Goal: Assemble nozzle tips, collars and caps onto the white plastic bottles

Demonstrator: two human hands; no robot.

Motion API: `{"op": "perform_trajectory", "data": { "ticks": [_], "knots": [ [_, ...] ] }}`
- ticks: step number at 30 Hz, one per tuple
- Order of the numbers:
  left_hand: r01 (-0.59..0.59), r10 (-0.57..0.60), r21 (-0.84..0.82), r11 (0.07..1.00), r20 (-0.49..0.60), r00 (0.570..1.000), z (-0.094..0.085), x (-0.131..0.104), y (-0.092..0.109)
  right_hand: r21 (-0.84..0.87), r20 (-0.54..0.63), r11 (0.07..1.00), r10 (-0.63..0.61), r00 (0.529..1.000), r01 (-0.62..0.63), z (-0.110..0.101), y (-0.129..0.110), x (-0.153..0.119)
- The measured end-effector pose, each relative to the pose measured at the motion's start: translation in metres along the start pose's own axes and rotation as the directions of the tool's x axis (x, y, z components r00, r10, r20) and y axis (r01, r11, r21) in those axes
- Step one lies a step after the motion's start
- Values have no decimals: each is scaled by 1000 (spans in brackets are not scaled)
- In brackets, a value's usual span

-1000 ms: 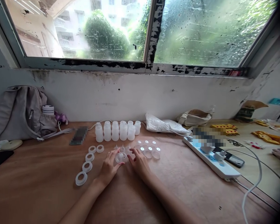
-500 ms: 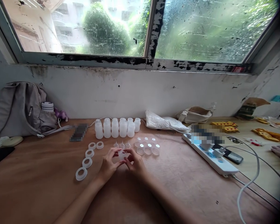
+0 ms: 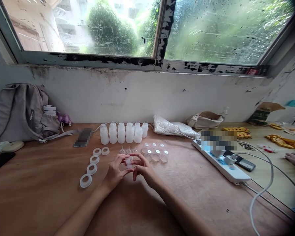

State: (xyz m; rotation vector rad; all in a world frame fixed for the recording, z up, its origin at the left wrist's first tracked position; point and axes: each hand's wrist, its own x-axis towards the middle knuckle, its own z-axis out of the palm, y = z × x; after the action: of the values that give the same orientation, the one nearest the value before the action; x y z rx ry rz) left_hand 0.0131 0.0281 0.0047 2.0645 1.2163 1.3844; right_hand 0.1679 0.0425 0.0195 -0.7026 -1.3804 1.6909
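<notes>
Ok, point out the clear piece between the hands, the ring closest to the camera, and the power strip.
Clear piece (image 3: 128, 163), head view: on its ridged side.
Closest ring (image 3: 85, 186), head view: on its rim's front.
Power strip (image 3: 238, 176), head view: on its casing's near end.

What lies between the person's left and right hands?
In the head view, a small, clear, ribbed plastic piece, held in the left hand; whether the right hand grips it too is unclear.

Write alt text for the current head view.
A left hand holds a small clear ridged part over a brown table, the right hand close against it. Translucent rings lie to the left, frosted bottles stand behind, and clear round pieces sit to the right.
</notes>
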Motion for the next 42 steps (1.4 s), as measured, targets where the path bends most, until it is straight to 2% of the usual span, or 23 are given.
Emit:
{"op": "perform_trajectory", "data": {
  "ticks": [2,7,10,12,14,16,19,21,24,26,30,35,42],
  "knots": [
    [-9,9,15,1000,-5,1000,0,0,1,19,-18,1000,8,1000,-7,-2,0,1],
    [-9,11,49,999,-29,1000,0,-1,3,-72,-198,993,-109,974,96,-5,-1,5],
    [-43,46,74,996,-29,999,0,-2,1,-43,-248,996,-82,965,74,-7,-1,6],
    [-64,64,86,994,-8,998,1,-4,-1,19,-204,1000,23,979,-19,-8,0,6],
    [-76,74,91,993,18,997,2,-5,-1,70,-79,987,148,986,-143,-8,0,7],
    [-70,67,104,992,27,997,3,-6,0,73,9,980,183,983,-183,-7,1,7],
    [-10,13,129,992,-20,1000,4,-4,4,0,-47,997,79,996,-79,-6,3,8],
    [69,-65,113,991,-39,997,3,-2,7,-76,-98,997,6,995,-14,-6,6,9],
    [225,-225,23,974,27,974,2,0,9,-191,-111,981,-59,992,37,-6,11,10],
    [284,-281,-39,958,75,957,2,0,10,-257,-110,965,-89,990,58,-6,15,10],
    [277,-270,-107,955,77,960,5,0,10,-374,-104,922,-152,983,103,-5,19,9],
    [271,-268,-62,961,42,962,8,-2,11,-542,-98,823,-265,959,172,1,17,6],
    [304,-305,31,952,22,952,7,-2,12,-586,-129,795,-279,951,154,2,19,7]
  ]
}}
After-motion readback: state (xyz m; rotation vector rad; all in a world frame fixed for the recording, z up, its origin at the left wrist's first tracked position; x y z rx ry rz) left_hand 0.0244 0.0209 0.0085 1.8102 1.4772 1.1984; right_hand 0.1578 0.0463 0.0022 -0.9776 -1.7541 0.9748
